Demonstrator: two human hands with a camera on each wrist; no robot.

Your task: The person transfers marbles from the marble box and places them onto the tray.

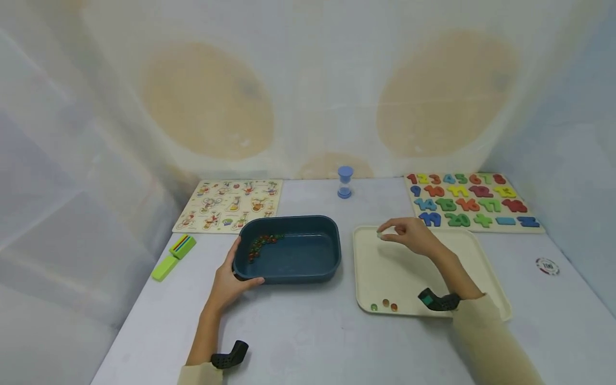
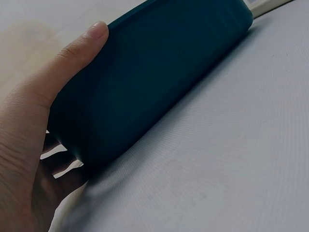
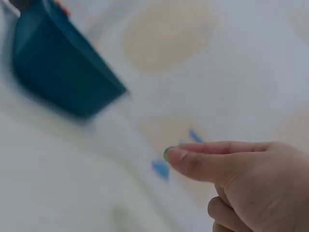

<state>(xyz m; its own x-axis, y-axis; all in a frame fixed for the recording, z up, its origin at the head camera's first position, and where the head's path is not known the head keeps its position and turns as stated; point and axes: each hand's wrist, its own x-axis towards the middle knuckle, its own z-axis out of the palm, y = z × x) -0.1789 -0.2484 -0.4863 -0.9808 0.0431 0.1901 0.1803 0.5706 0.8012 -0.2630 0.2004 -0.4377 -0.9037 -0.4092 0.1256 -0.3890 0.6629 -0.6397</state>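
A dark blue basin (image 1: pixel 298 256) stands left of the middle of the table, with several green and orange marbles (image 1: pixel 260 246) gathered in its left part. My left hand (image 1: pixel 226 280) grips the basin's left end, thumb at the front rim and fingers along the side wall. Between thumb and forefinger, my right hand (image 1: pixel 411 235) pinches a greenish glass marble (image 3: pixel 167 153), held above the left part of a cream tray (image 1: pixel 433 307). Near the tray's front left corner lie a green marble (image 1: pixel 374 307) and two orange-brown marbles (image 1: pixel 394 307).
A picture puzzle board (image 1: pixel 221 200) lies behind the basin to the left, and a number puzzle board (image 1: pixel 474 203) behind the tray. A blue sand timer (image 1: pixel 345 182) stands at the back. Green blocks (image 1: pixel 165 268) lie on the left, a round chip (image 1: pixel 547 266) on the right.
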